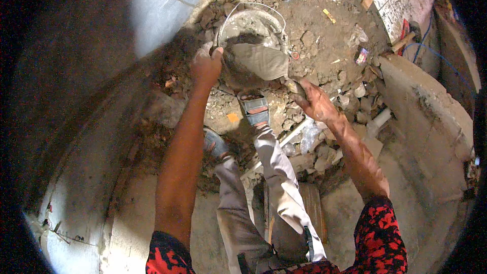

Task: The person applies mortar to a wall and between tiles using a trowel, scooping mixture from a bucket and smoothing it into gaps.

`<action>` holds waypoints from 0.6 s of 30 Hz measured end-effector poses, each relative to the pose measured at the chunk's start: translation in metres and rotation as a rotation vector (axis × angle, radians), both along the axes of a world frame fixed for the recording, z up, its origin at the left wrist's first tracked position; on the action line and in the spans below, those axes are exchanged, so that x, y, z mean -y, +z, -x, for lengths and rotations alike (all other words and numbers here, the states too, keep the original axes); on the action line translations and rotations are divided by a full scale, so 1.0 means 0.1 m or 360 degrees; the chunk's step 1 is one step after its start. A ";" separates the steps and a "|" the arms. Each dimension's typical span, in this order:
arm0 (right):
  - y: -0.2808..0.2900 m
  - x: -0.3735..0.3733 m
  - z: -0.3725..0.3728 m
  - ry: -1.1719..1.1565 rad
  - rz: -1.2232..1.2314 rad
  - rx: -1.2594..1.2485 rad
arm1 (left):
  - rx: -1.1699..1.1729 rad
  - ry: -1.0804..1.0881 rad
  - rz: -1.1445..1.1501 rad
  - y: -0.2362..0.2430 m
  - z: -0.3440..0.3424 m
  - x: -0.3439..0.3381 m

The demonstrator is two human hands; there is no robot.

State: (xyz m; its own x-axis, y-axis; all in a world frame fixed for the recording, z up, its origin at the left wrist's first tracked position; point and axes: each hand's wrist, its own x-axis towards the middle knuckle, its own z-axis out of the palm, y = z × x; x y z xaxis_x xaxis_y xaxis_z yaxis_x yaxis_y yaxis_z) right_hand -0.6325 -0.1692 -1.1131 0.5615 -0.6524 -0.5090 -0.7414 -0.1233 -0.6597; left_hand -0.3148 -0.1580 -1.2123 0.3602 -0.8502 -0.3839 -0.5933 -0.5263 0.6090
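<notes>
A round bucket (282, 34) with a thin wire handle (264, 5) stands on the rubble, its inside smeared with grey mortar (248, 23). My left hand (206, 67) is closed on the bucket's left side, the thumb near the rim. In my right hand (317, 102) is a trowel, gripped by its handle. The trowel's broad grey blade (259, 62) points left across the near part of the bucket and hides some of its inside. Whether mortar lies on the blade, I cannot tell.
My sandalled feet (255, 107) are on broken ground just nearer than the bucket. Rubble and wrappers (361, 56) lie around. A concrete slab (426, 91) rises at the right, a white pipe (380, 121) beside it. A pale wall (165, 7) stands at the far left.
</notes>
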 end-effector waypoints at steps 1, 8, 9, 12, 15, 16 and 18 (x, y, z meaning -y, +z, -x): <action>-0.04 -0.02 -0.01 0.0005 -0.0001 -0.0045 | -0.0014 -0.0002 -0.0006 0.04 0.03 0.01; -0.40 -0.44 0.12 -0.0162 0.0163 -0.0275 | 0.0019 0.0026 -0.0235 0.11 0.03 0.07; -0.42 -0.46 0.21 -0.0210 0.0277 -0.0274 | -0.0009 0.0016 -0.0221 0.09 0.03 0.08; -0.34 -0.30 0.25 -0.0159 0.0264 -0.0563 | -0.0014 0.0045 -0.0304 -0.06 -0.13 0.01; -0.40 0.09 0.30 -0.0036 0.0241 -0.0722 | -0.0068 0.0020 -0.0289 -0.03 -0.10 0.02; -0.47 0.22 0.31 0.0106 0.0438 -0.0675 | -0.0078 0.0028 -0.0343 -0.03 -0.10 0.03; -0.70 0.43 0.34 0.0248 0.0639 -0.0641 | -0.0081 0.0025 -0.0292 0.01 -0.01 0.07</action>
State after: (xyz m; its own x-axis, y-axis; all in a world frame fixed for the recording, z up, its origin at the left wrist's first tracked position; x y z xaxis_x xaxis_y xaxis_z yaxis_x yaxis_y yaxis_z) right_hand -0.6670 -0.2125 -1.1829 0.4796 -0.7636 -0.4323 -0.8770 -0.4327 -0.2088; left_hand -0.3135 -0.1653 -1.2117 0.3490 -0.7586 -0.5502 -0.5551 -0.6404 0.5308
